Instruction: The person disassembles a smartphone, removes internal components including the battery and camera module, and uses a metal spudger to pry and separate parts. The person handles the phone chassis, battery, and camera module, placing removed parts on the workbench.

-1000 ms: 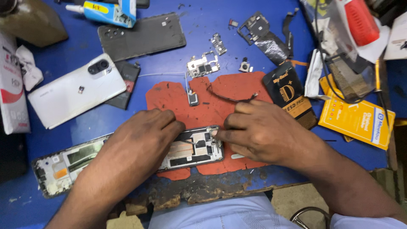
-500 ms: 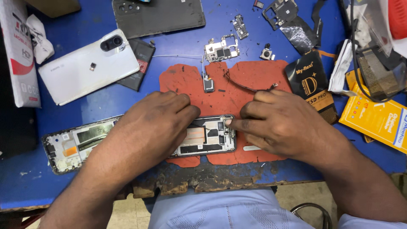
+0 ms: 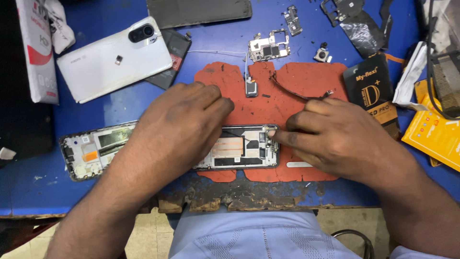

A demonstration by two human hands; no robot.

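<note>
An opened phone frame (image 3: 96, 146) lies flat across the front of the blue table, its right end on a red mat (image 3: 287, 96). My left hand (image 3: 179, 127) presses down on the middle of the frame, fingers spread flat. My right hand (image 3: 335, 136) rests at the frame's right end, its fingertips pinched at the top right corner of the frame near small internal parts. Whether a tool or part is between those fingertips cannot be seen.
A white phone back cover (image 3: 112, 60) lies at the upper left, a dark panel (image 3: 199, 12) at the top. A small circuit board (image 3: 268, 48), a camera module (image 3: 322, 53), a black packet (image 3: 376, 93) and yellow packets (image 3: 433, 134) lie around the mat. The table's front edge (image 3: 239, 201) is worn.
The view has shifted closer and downward. Both hands stay on the phone frame; my right fingertips have settled at its right top corner.
</note>
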